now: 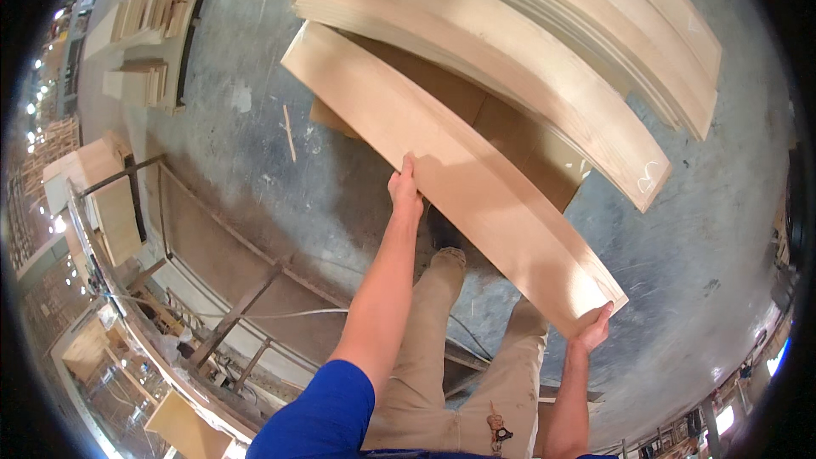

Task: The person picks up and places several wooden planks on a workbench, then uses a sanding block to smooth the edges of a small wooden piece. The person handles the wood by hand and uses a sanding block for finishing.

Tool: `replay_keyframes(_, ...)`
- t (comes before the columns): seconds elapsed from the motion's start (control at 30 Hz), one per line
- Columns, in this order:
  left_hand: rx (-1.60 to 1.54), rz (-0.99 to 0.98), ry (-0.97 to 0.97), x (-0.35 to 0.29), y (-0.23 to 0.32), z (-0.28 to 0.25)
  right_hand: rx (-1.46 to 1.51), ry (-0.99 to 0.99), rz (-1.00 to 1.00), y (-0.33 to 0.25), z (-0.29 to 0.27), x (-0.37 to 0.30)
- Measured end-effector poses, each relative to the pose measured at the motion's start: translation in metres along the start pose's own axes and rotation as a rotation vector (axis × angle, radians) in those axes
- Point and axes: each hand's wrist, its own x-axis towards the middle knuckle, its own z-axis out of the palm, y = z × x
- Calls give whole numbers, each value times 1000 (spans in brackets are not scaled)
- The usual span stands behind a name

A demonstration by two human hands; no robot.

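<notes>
A long, pale wooden board (459, 178) spans the space in front of my legs, tilted from upper left to lower right. My left hand (406, 187) grips its near edge around the middle, thumb on the top face and fingers underneath. At the lower right end, my right hand (592, 329) clasps the corner, its thumb on the end and its other fingers mostly hidden. Just beyond the held board lies a stack of similar wooden boards (493, 47), the top one bearing a pale scrawled mark. Brown cardboard (510, 140) shows between the stack and the held board.
Another stack of boards (612, 8) lies farther back at the upper right. Wood pieces sit on a rack (191, 42) at the upper left. A metal frame (229, 310) stands close on my left. A thin wood sliver (289, 132) lies on the grey floor (242, 166).
</notes>
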Motion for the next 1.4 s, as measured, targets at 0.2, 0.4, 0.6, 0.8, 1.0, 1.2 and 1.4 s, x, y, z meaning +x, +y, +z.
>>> replay_keyframes(0.2, -37, 17, 63, -158, 45, 26, 7, -74, -229, -84, -90, 22)
replay_keyframes(0.4, 29, -19, -66, -245, 64, 114, 91, -66, -275, -160, -129, 94)
replay_keyframes(0.6, 101, -68, -92, -169, 0, 273, 209, -64, -233, -203, -79, 200)
replay_keyframes(0.8, 28, -57, -218, -112, -52, 354, 104, -161, -178, -244, 32, 343)
replay_keyframes(1.0, 702, 76, -202, -206, -79, 328, -81, -274, -166, -252, 36, 436)
replay_keyframes(1.2, 1116, 131, -130, -416, -72, 51, -323, -319, -422, -268, -12, 438)
replay_keyframes(1.4, 743, -140, 384, -799, -69, -199, -767, -1020, -708, -294, -121, 251)
